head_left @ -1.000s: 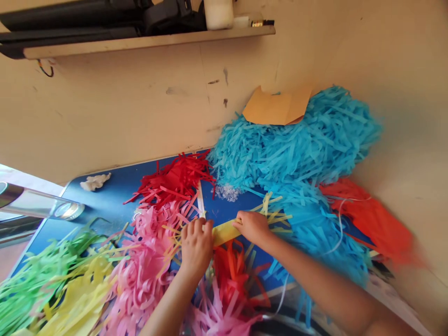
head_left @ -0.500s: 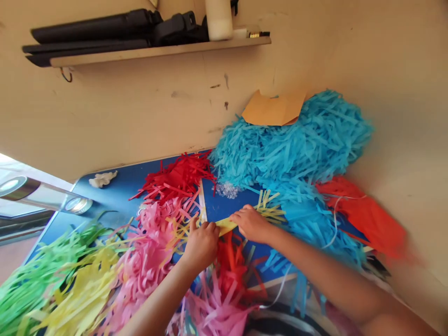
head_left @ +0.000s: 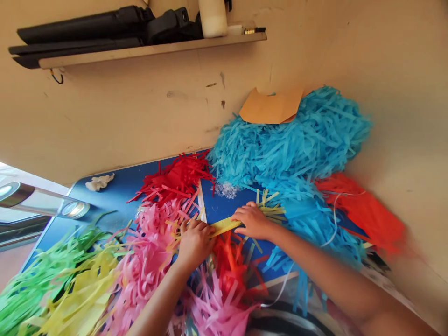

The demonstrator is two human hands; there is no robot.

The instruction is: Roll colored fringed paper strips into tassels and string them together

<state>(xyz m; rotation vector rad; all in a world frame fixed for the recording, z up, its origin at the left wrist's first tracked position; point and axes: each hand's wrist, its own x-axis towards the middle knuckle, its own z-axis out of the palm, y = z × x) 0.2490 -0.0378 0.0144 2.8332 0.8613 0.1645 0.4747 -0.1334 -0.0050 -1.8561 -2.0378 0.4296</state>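
A yellow fringed tissue-paper tassel [head_left: 224,227] is stretched between my two hands, its middle twisted into a narrow band. My left hand [head_left: 195,239] is closed on its left part, where yellow strips spill out over pink fringe [head_left: 154,242]. My right hand [head_left: 255,221] grips the right part, with loose strips fanning out beyond the fingers. Under the band lie red-orange fringe [head_left: 229,261] and lilac-pink fringe [head_left: 219,308]. Blue fringe [head_left: 304,214] lies just right of my right hand.
Across the blue table [head_left: 122,177] lie red fringe [head_left: 175,177], green fringe [head_left: 52,266], yellow fringe [head_left: 80,294] and an orange-red tassel [head_left: 367,212]. A large blue pile [head_left: 290,149] bears a tan paper piece [head_left: 271,107]. A clear cylinder [head_left: 52,203] stands left; a shelf [head_left: 157,51] hangs above.
My left hand has shifted slightly left and flattened over the yellow tassel, and the band between my hands looks narrower. The right hand has barely moved. The view has shifted slightly.
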